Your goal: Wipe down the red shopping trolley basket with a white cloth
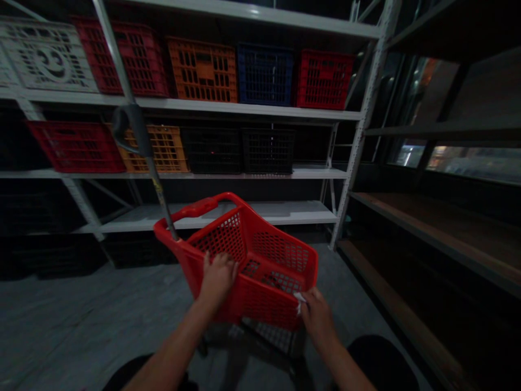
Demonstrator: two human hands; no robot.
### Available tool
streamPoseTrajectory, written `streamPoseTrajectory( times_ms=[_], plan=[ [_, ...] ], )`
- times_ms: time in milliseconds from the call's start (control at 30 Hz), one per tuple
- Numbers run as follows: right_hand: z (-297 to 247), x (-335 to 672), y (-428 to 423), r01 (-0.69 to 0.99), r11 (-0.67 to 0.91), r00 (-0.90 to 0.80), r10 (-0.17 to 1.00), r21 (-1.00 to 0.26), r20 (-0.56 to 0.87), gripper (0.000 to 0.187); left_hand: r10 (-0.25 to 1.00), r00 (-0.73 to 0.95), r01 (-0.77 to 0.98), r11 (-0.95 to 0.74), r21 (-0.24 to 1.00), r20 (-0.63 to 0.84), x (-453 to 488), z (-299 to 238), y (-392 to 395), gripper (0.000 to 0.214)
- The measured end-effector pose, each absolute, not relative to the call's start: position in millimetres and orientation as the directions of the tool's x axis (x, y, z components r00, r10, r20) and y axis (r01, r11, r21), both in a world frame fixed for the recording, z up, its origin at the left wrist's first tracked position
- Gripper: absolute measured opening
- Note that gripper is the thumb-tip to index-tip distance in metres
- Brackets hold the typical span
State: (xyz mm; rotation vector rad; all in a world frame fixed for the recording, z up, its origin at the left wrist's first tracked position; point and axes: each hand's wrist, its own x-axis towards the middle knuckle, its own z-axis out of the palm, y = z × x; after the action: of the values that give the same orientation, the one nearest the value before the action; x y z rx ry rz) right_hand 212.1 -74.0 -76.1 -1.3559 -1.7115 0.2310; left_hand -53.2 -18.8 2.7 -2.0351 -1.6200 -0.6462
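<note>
Left hand point(218, 275) on one cart point(264, 304); right hand point(316, 315) holds one apparent cloth point(299, 298).

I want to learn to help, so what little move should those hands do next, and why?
Maybe slide the white scrap a little along the edge of the red cart. The right hand pinches it right by that near edge, and the left hand is on the same side, closer to the red handle, so it could probably steady the cart.
</note>
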Motion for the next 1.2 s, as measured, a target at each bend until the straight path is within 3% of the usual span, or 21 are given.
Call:
streamPoseTrajectory(
  times_ms=[133, 300, 533, 767, 967, 1200],
  plan=[
    [-82, 187, -90, 0.623, 0.471, -0.032, 0.813, -0.624, 0.582, 0.025, 0.763, 0.307, 0.904, -0.421, 0.076, 0.569, 32, -33, -53, 0.031],
    [-78, 201, -84, 0.564, 0.545, -0.218, 0.823, -0.62, 0.524, 0.027, 0.797, 0.255, 0.92, -0.373, 0.115, 0.548, 53, -63, -58, 0.04],
    [-79, 215, -52, 0.609, 0.466, -0.057, 0.833, -0.642, 0.551, 0.026, 0.78, 0.238, 0.922, -0.369, 0.118, 0.579, 27, -67, -55, 0.039],
    [-93, 161, -102, 0.522, 0.524, -0.124, 0.827, -0.673, 0.548, 0.029, 0.759, 0.251, 0.915, -0.389, 0.109, 0.601, 15, -67, -56, 0.039],
    [-81, 194, -61, 0.624, 0.438, 0.03, 0.814, -0.647, 0.58, 0.023, 0.753, 0.253, 0.909, -0.399, 0.117, 0.607, 14, -69, -56, 0.039],
    [-91, 152, -109, 0.549, 0.49, -0.127, 0.85, -0.677, 0.512, 0.03, 0.765, 0.242, 0.897, -0.41, 0.162, 0.596, 13, -68, -56, 0.038]
  ],
)
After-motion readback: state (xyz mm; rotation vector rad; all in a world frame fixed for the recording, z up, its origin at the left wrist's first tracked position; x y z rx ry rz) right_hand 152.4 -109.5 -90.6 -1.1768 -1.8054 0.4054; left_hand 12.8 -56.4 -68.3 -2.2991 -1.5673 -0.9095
